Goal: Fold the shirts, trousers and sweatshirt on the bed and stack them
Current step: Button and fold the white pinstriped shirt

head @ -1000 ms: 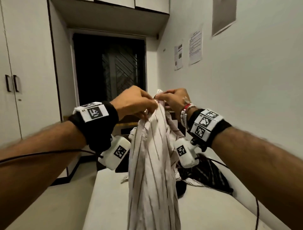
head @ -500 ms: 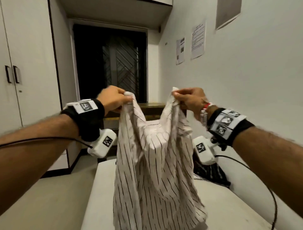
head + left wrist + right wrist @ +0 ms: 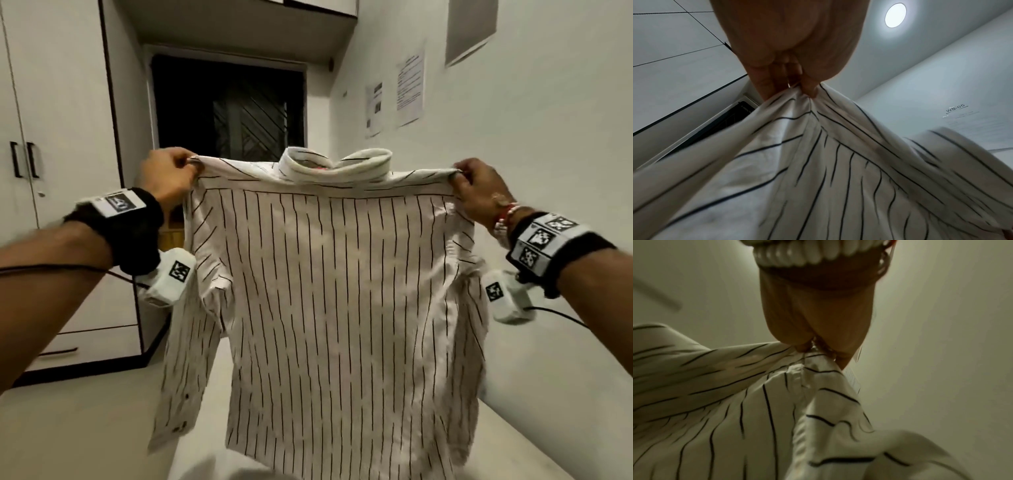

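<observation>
A white shirt point(image 3: 329, 301) with thin dark stripes is held up in the air by its two shoulder corners, its back turned toward the head camera. The left corner is pinched by the left hand point(image 3: 168, 178), fingers curled and closed on the bunched seam, as is confirmed in the left wrist view, where cloth fans out below the fingertips point(image 3: 809, 91). The right corner is pinched in the same way by the right hand point(image 3: 479, 192); in the right wrist view the fabric is seen gathered under the closed fingers point(image 3: 803, 347). Between the two grips the shoulder line is stretched nearly level, and the collar point(image 3: 335, 162) stands above it, midway between the hands. Below the grips the body hangs flat, and a sleeve point(image 3: 185, 359) drops beneath the left hand. The hem hangs over the bed point(image 3: 534, 442); whether it touches cannot be told. A cupboard point(image 3: 65, 137) is seen beyond the left hand, a wall point(image 3: 548, 137) beyond the right.
</observation>
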